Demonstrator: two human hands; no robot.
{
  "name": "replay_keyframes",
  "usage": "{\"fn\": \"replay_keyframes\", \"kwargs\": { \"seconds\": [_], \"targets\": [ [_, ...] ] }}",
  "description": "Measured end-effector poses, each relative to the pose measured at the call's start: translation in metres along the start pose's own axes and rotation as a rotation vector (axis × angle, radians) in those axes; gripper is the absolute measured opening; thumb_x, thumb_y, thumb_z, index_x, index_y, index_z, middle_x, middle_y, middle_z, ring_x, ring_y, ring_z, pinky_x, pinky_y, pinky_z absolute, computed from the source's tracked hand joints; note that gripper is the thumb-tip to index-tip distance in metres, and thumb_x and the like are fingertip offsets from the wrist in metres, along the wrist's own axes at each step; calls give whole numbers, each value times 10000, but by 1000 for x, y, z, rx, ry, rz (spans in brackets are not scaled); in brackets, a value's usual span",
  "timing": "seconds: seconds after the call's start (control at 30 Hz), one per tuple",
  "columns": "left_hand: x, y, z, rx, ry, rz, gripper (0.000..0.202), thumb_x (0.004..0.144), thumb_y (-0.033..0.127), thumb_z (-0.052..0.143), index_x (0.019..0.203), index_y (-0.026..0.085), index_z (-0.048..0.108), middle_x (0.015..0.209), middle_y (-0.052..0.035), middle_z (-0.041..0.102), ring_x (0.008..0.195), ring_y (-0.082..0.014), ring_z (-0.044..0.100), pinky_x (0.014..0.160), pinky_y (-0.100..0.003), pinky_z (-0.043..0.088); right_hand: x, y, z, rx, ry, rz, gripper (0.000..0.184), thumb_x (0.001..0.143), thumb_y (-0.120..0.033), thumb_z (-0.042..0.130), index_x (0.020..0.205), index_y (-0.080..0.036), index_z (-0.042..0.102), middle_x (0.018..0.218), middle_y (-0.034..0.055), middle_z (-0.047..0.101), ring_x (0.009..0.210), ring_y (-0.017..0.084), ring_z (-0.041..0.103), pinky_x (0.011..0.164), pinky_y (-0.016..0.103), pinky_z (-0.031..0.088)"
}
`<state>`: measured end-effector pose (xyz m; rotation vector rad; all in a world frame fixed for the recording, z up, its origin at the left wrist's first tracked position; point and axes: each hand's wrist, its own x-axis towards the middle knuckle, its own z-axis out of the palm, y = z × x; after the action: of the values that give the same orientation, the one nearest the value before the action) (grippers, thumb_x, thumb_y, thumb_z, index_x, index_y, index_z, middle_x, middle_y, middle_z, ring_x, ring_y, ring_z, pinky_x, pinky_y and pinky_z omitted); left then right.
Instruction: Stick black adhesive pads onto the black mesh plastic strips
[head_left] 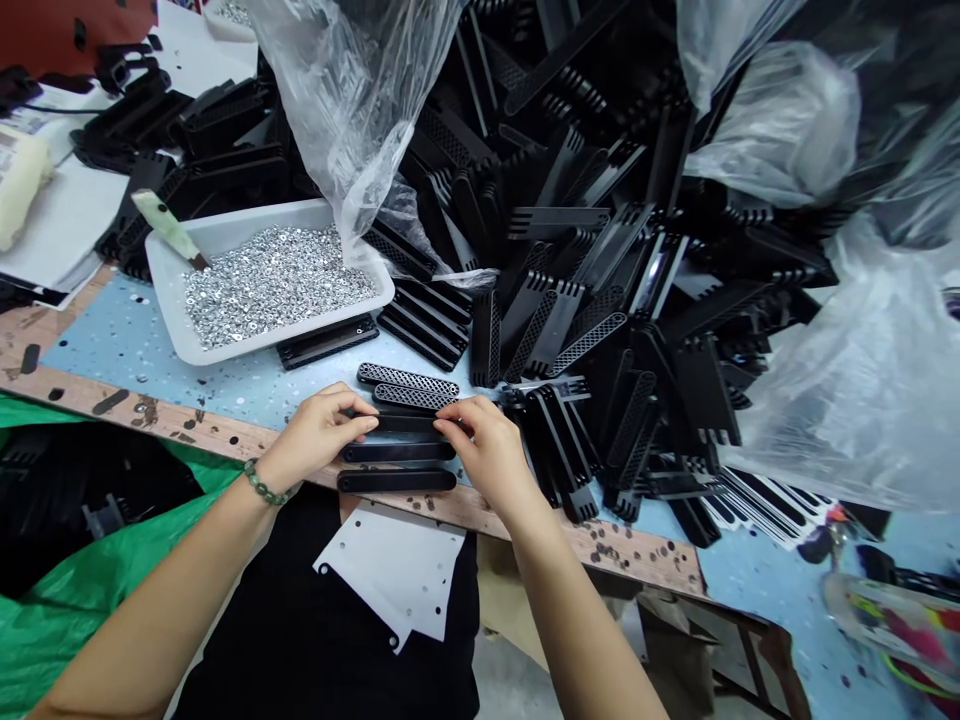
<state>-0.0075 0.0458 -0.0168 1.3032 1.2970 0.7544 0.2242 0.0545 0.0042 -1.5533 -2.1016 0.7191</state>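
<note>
Between my hands lies a long black plastic piece (406,423) with rounded ends, flat on the table. My left hand (324,427), with a beaded bracelet on the wrist, pinches its left end. At its right end, my right hand (480,440) grips it between thumb and fingers. Just beyond it are two black pieces with a mesh-patterned face (409,379). Nearer to me, two smooth black pieces (397,480) lie in parallel along the table edge.
A white tray (169,310) full of small metal nuts, with a pale-handled brush (169,225), stands at the left. A large heap of black parts (555,290) fills the back and right. Clear plastic bags (862,380) drape over it. White papers (397,570) hang below the front edge.
</note>
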Motion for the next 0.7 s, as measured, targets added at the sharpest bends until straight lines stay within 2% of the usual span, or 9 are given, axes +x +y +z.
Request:
{"fn": "replay_keyframes", "kwargs": {
  "seconds": [0.07, 0.17, 0.23, 0.33, 0.43, 0.53, 0.6, 0.63, 0.7],
  "targets": [
    [0, 1, -1, -4, -4, -7, 198, 803, 349, 633, 818, 156, 674, 871, -14, 529, 627, -112, 635, 589, -262, 520, 0, -1, 0, -79, 6, 2, 91, 897, -232, 567, 855, -209, 645, 852, 27, 623, 777, 171, 596, 704, 293, 463],
    [2, 1, 0, -15, 17, -36, 220, 793, 362, 637, 832, 148, 670, 867, -15, 544, 606, -109, 640, 583, -259, 522, -4, -1, -1, -328, 109, 41, 167, 901, -354, 576, 913, -205, 651, 891, 54, 605, 787, 201, 576, 639, 308, 445],
    [6, -2, 2, -11, 39, -47, 230, 787, 368, 640, 833, 145, 669, 849, -16, 562, 587, -108, 638, 569, -254, 519, -8, 0, -1, -439, 165, -41, 218, 903, -392, 568, 964, -209, 668, 943, 77, 604, 813, 217, 558, 649, 327, 447],
    [12, -5, 4, 33, 63, -30, 226, 788, 367, 646, 832, 147, 680, 839, -25, 592, 570, -108, 630, 544, -247, 512, -16, 1, -2, -490, 178, -220, 210, 917, -340, 555, 1031, -227, 691, 1027, 92, 622, 863, 230, 540, 748, 379, 461],
    [4, 7, 2, 136, 63, 32, 227, 819, 367, 631, 888, 161, 694, 940, -47, 629, 599, -108, 630, 601, -271, 537, -33, -6, -6, -497, 294, -212, 224, 912, -263, 563, 1098, -202, 670, 1066, 118, 620, 872, 239, 543, 764, 414, 471],
    [-36, 30, -7, 290, 196, 153, 227, 875, 365, 585, 1003, 201, 676, 1079, -51, 623, 785, -139, 649, 761, -304, 551, -65, -23, -6, -267, 395, -275, 338, 885, -155, 575, 1219, -207, 592, 1046, 116, 605, 897, 229, 574, 772, 401, 500],
    [-75, 39, -15, 376, 346, 224, 162, 903, 313, 552, 944, 207, 666, 991, -38, 632, 853, -156, 634, 779, -291, 534, -94, -34, 4, -23, 322, -330, 422, 868, -88, 562, 1263, -236, 543, 984, 83, 620, 876, 204, 604, 742, 359, 523],
    [-95, 37, -18, 403, 305, 235, 150, 906, 288, 543, 853, 205, 657, 917, -29, 630, 833, -154, 629, 756, -276, 526, -108, -39, 13, 94, 230, -338, 425, 866, -69, 548, 1255, -241, 539, 942, 66, 634, 839, 189, 617, 713, 337, 530],
    [-132, 19, -19, 438, -4, 64, 163, 913, 290, 524, 830, 215, 643, 880, -19, 627, 767, -143, 621, 675, -252, 510, -136, -43, 38, 279, 28, -276, 345, 884, -68, 516, 1182, -233, 570, 862, 44, 657, 767, 170, 631, 663, 309, 535]
  ]
}}
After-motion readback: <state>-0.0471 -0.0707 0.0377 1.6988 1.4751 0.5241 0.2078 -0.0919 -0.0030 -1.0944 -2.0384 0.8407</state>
